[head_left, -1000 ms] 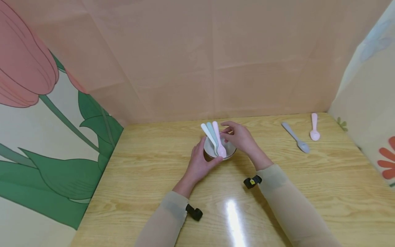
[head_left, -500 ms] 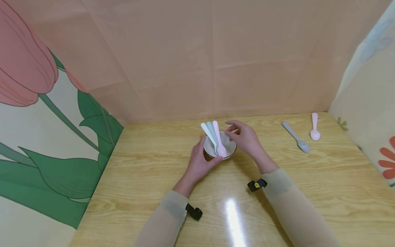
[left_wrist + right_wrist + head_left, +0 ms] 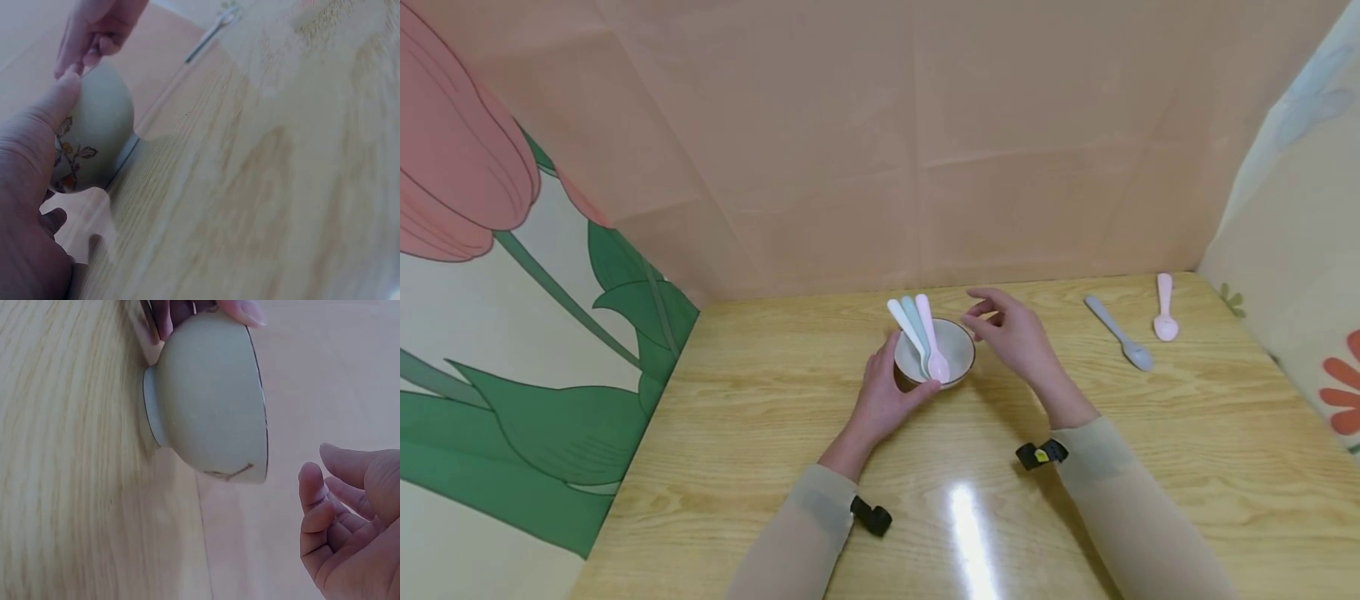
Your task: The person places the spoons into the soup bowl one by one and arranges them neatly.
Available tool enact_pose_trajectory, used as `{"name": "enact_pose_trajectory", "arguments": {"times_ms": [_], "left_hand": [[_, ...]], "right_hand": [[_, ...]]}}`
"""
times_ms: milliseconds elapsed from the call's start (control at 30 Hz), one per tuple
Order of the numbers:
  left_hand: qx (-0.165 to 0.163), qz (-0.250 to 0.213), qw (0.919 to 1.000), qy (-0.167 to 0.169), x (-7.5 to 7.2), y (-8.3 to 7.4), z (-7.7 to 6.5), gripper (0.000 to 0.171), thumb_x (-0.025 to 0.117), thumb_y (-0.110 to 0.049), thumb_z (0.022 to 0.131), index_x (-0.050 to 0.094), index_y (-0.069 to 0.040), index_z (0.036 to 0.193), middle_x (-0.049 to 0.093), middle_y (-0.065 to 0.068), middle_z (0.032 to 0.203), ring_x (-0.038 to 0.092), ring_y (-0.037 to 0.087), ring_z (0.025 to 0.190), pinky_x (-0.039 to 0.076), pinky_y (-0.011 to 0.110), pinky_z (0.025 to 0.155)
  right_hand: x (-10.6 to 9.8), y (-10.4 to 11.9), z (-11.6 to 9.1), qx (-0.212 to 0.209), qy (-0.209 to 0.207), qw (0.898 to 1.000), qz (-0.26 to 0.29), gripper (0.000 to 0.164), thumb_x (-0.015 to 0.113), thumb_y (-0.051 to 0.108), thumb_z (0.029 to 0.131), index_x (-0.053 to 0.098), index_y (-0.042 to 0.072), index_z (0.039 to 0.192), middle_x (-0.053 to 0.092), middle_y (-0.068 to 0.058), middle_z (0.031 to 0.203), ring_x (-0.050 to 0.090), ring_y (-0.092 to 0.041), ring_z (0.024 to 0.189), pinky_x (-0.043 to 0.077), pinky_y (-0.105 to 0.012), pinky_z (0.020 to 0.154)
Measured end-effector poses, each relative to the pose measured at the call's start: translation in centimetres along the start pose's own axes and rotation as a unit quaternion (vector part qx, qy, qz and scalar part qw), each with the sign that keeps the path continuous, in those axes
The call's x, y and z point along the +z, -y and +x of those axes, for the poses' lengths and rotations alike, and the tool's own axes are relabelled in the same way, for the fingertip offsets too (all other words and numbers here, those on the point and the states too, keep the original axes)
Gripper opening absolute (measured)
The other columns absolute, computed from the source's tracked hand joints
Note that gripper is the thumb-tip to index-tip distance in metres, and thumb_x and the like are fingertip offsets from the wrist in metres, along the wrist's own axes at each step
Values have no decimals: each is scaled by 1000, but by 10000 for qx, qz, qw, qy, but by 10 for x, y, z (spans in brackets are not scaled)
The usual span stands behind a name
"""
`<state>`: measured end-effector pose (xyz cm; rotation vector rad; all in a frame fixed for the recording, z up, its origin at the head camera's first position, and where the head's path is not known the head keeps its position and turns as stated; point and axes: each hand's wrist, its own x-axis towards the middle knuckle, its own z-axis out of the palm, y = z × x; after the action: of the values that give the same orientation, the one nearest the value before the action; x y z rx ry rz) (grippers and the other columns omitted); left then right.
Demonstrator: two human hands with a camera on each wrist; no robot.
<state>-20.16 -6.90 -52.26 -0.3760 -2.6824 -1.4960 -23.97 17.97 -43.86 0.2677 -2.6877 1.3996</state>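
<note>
My left hand grips a bowl on the table, thumb at the near rim and fingers round its left side. Three spoons lean together in the bowl, handles past the far rim: a white spoon, a pale teal spoon and a pink spoon. Just right of the rim, my right hand hovers with loosely bent fingers, holding nothing. In the right wrist view that hand is apart from the bowl. A flower pattern shows on the bowl's wall in the left wrist view.
On the right of the wooden table lie a grey spoon and a second pink spoon. A pinkish-brown sheet hangs behind the table. Flower-printed panels stand at the left and right sides.
My right hand has drawn back from over the bowl to the right, past its rim. The left hand, bowl and spoons stay in place.
</note>
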Motion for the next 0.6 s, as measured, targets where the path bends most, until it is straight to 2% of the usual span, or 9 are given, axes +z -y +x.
{"name": "enact_pose_trajectory", "arguments": {"times_ms": [233,600], "left_hand": [[40,-6,10000,-39,0,0,-1,110,88,-59,90,25,-31,176,46,2,168,42,29,149,38,59,121],[13,-22,10000,-41,1,0,-1,110,88,-60,90,25,-33,176,45,2,169,41,28,150,37,59,122]], "right_hand": [[-12,-2,-4,22,-106,9999,-45,53,73,28,110,59,11,158,73,-13,123,73,-37,94,53,-32,67],[-34,-15,-8,99,-367,9989,-278,56,72,33,110,57,10,159,73,-14,125,74,-33,94,54,-31,69]]}}
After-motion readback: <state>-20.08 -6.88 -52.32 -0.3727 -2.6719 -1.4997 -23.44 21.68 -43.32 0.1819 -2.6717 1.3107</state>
